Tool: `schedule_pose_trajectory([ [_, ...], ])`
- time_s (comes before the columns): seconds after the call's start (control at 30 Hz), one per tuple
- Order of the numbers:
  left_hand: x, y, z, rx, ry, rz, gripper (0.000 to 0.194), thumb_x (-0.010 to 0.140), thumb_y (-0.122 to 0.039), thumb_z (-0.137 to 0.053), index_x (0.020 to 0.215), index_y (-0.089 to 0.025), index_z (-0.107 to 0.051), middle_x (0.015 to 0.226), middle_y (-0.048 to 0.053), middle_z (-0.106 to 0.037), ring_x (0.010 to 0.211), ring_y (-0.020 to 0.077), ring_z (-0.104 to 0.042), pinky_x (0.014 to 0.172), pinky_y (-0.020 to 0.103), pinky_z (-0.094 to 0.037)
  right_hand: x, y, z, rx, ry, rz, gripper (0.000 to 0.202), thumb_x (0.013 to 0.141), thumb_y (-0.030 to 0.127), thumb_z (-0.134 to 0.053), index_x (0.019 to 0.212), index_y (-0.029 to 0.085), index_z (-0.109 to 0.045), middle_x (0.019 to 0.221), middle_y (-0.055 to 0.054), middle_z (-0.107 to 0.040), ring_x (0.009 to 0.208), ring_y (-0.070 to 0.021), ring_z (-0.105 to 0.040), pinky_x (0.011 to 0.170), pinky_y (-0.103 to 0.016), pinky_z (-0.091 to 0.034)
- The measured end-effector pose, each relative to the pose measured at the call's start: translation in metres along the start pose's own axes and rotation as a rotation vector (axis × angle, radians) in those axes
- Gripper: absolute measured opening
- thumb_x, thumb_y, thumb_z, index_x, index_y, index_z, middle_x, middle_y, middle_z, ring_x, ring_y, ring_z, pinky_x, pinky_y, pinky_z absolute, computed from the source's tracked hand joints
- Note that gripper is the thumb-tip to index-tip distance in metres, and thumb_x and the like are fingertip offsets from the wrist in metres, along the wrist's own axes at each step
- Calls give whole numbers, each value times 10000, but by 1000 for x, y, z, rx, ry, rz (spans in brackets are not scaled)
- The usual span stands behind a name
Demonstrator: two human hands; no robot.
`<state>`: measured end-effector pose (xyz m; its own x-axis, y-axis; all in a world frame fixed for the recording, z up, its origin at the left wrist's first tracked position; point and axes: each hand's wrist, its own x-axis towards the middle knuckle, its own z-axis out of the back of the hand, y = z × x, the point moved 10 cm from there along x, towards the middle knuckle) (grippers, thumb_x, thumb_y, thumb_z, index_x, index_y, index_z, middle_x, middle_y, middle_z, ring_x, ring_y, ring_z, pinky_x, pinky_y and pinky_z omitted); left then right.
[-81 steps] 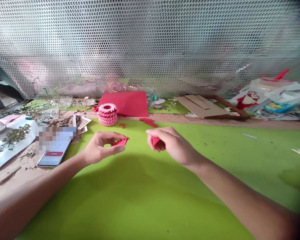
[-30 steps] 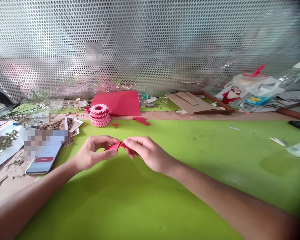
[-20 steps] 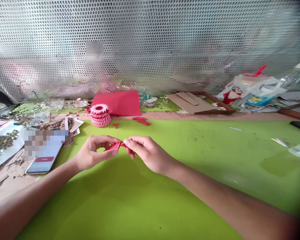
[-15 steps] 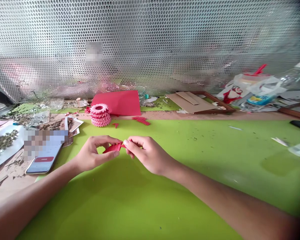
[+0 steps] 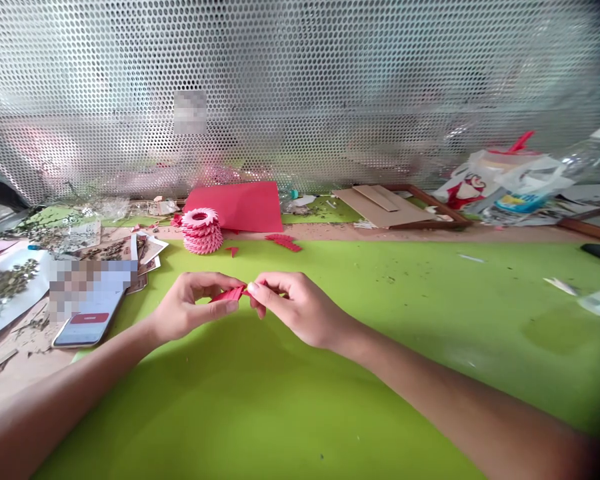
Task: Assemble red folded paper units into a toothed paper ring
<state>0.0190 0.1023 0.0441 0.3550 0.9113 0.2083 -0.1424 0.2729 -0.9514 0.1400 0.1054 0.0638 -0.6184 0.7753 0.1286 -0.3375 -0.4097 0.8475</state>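
Between thumb and fingers, my left hand (image 5: 193,307) grips a row of interlocked red folded-paper pieces (image 5: 230,294). My right hand (image 5: 293,303) pinches the right end of that row, where a small red paper piece shows at the fingertips. How far that piece is slotted in cannot be seen. Beyond my hands stands a round pink and red stack of folded paper (image 5: 203,231), hollow in the middle. A short red paper strip (image 5: 283,242) and a small red folded piece (image 5: 232,252) lie on the green mat (image 5: 290,400).
A red paper sheet (image 5: 245,205) lies behind the stack. At left are a phone (image 5: 93,320), photo cards (image 5: 150,250) and dried plant bits (image 5: 10,283). Brown board (image 5: 385,207), plastic bags (image 5: 510,180) and a clear bottle (image 5: 595,157) line the back, before a perforated metal panel (image 5: 305,87).
Both hands stay almost in place on the red paper row. The right fingertips have shifted very slightly, and the whole view has moved a little.
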Motion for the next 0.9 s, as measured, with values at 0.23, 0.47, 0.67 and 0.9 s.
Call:
schedule_pose_trajectory([
  [0.23,-1,-11,1,277,-17,-58,269,816,-311,-718,1009,-132,-772,870,80,-749,712,152,-633,657,249,-494,1,-3,-1,-51,9,-31,363,967,374,-488,685,165,-583,577,27,-532,486,-92,-441,489,-227,-324],
  [0.47,-5,-29,2,458,-82,-173,249,824,-273,-687,1006,-124,-767,762,53,-714,657,134,-617,655,237,-493,1,-8,-1,-41,2,-66,367,961,384,-477,683,168,-583,618,7,-581,507,-103,-449,514,-240,-334],
  [0.67,-5,-29,-1,513,-69,-216,224,825,-238,-680,1003,-129,-762,779,56,-724,654,134,-629,642,234,-501,3,-18,-5,-6,25,-130,353,959,357,-467,691,169,-597,673,-12,-634,543,-115,-472,535,-249,-340],
  [0.9,-8,-36,-5,578,-89,-316,207,829,-197,-664,1005,-137,-754,778,53,-723,642,126,-627,641,227,-514,3,-12,-6,-5,-2,-91,402,976,412,-467,696,164,-615,555,39,-464,489,-101,-393,514,-250,-307],
])
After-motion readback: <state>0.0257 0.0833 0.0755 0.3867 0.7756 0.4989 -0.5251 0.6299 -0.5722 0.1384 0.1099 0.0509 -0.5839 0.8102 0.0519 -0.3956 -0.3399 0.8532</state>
